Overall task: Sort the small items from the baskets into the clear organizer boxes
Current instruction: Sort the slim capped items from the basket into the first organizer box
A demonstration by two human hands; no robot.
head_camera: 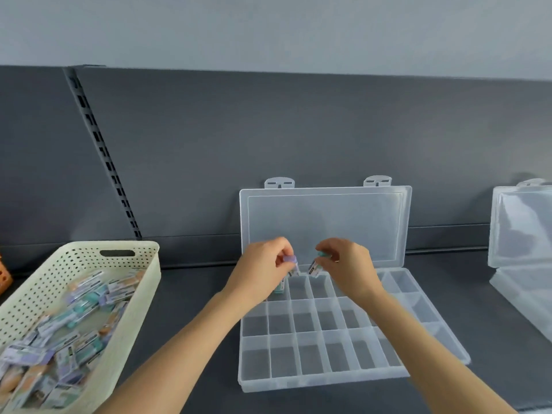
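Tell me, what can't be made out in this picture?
Head view: labels on small items in the cream basket, blurred.
An orange object, cut off by left edge.
A second organizer box, cut off by right edge.
Back compartments of the open organizer box, partly hidden by the left hand, pinching a purple-capped item, and right hand, pinching a teal-capped item.

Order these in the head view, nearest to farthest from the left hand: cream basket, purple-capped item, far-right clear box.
1. Purple-capped item, pinched in the left hand itself.
2. Cream basket, to its left.
3. Far-right clear box, at the right edge.
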